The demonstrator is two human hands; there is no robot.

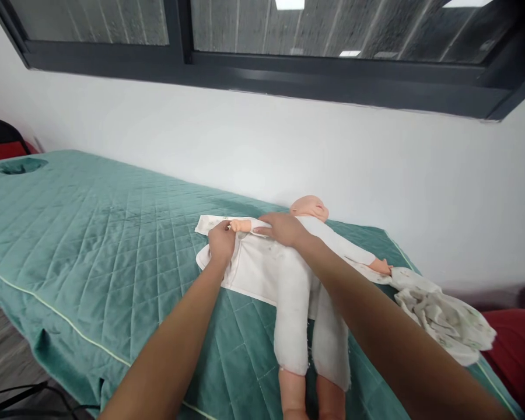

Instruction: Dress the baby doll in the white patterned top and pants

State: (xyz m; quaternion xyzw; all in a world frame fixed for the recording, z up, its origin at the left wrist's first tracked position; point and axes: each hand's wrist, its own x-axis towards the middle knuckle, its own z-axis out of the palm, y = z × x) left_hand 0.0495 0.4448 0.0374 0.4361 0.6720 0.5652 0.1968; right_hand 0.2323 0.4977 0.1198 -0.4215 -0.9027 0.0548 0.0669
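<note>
The bed stretches along the wall, with the window set above it. Near the bed's left end is an opening, and a chair-like object stands beyond that end. Right of centre, the doll lies on the bed, head toward the wall and legs toward the person. Spread partly beneath it and out to its left is the garment. The left hand is at the doll's left-lying hand, and the right hand is on that arm, nearer the shoulder. The bunched cloth lies to the doll's right, near the bed's right edge. Cables lie before the bed, at the lower left
</note>
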